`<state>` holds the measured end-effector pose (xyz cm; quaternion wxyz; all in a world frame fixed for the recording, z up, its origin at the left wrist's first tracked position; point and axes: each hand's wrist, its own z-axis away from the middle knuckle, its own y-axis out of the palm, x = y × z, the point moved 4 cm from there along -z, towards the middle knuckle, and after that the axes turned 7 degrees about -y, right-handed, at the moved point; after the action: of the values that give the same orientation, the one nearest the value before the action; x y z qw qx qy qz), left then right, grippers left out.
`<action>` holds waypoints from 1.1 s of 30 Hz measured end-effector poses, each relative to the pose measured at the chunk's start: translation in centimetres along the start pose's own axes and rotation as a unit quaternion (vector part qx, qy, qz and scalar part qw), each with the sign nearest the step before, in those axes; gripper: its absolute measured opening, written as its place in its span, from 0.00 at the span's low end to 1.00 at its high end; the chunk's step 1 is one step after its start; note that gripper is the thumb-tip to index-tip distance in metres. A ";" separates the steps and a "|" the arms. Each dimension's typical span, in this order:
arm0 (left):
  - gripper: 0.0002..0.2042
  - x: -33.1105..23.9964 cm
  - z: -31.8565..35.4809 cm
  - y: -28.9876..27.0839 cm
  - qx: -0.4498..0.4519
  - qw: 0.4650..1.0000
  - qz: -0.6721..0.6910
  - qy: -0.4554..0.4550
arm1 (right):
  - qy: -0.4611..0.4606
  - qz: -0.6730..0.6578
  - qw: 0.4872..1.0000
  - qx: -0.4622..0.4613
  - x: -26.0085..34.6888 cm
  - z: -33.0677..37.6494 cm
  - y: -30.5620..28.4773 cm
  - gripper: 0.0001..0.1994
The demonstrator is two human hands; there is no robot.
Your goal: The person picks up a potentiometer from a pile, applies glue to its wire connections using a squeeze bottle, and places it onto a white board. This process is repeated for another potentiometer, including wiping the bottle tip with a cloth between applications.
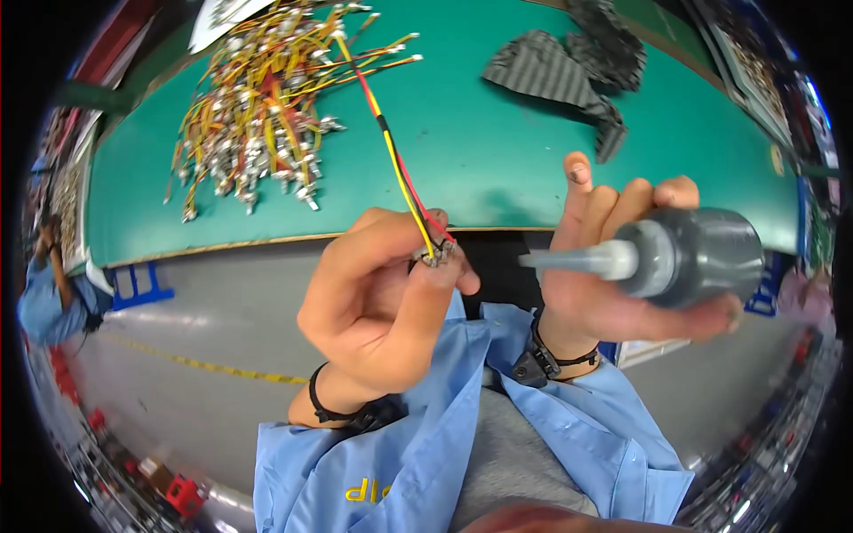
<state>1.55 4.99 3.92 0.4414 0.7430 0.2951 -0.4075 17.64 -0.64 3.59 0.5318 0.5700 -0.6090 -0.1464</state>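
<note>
Between thumb and fingertips, my left hand (378, 306) pinches the small metal end part of a wire harness (391, 142). Its red, yellow and black wires run up and away to a pale connector near the pile. My right hand (595, 275) grips a dark squeeze bottle (711, 258) lying sideways, one finger raised. The bottle's translucent tapered nozzle (577, 261) points left at the metal part, with a gap between them. Both hands are in front of the table's near edge. What is inside the bottle cannot be made out.
A heap of similar wire harnesses (258, 115) covers the left of the green table (426, 186). A grey striped cloth (551, 71) lies crumpled at the back right. Another person in blue (58, 302) is at the far left, near a blue stool (142, 289).
</note>
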 end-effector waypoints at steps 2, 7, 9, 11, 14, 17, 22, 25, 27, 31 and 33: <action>0.12 0.1 0.0 0.0 0.027 0.999 -0.036 0.021 | -0.036 0.060 0.995 0.067 1.8 -0.2 0.4 0.39; 0.14 -1.5 0.3 0.2 0.047 0.975 -0.195 0.100 | -0.113 0.158 0.953 0.231 2.9 0.7 1.9 0.39; 0.14 -2.0 0.2 0.2 0.037 0.969 -0.221 0.106 | -0.129 0.164 0.946 0.247 3.0 1.0 1.9 0.39; 0.15 -2.4 0.1 0.2 0.050 0.952 -0.261 0.153 | -0.126 0.157 0.949 0.241 3.2 1.2 1.7 0.39; 0.15 -3.1 -0.1 0.7 0.061 0.934 -0.298 0.188 | -0.118 0.148 0.953 0.238 3.5 1.2 1.6 0.37; 0.15 -3.5 0.1 1.0 0.071 0.912 -0.342 0.213 | -0.105 0.125 0.959 0.233 3.7 1.3 1.6 0.34; 0.13 -3.2 0.3 1.0 0.086 0.896 -0.365 0.236 | -0.093 0.153 0.952 0.248 3.3 1.0 1.6 0.32; 0.13 -3.3 0.2 1.2 0.087 0.892 -0.367 0.249 | -0.113 0.154 0.951 0.242 2.8 0.9 1.6 0.36; 0.13 -3.5 0.3 1.3 0.089 0.892 -0.374 0.238 | -0.119 0.157 0.953 0.229 2.8 1.1 1.5 0.36; 0.13 -3.7 0.2 1.4 0.098 0.889 -0.380 0.234 | -0.123 0.163 0.952 0.226 3.0 1.0 1.4 0.35; 0.13 -3.6 0.3 1.4 0.101 0.888 -0.383 0.234 | -0.123 0.164 0.952 0.228 3.0 1.1 1.4 0.35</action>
<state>0.79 3.77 7.57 0.0915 0.6868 0.6088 -0.3863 16.63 -3.26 5.67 0.3251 0.5462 -0.7718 0.0168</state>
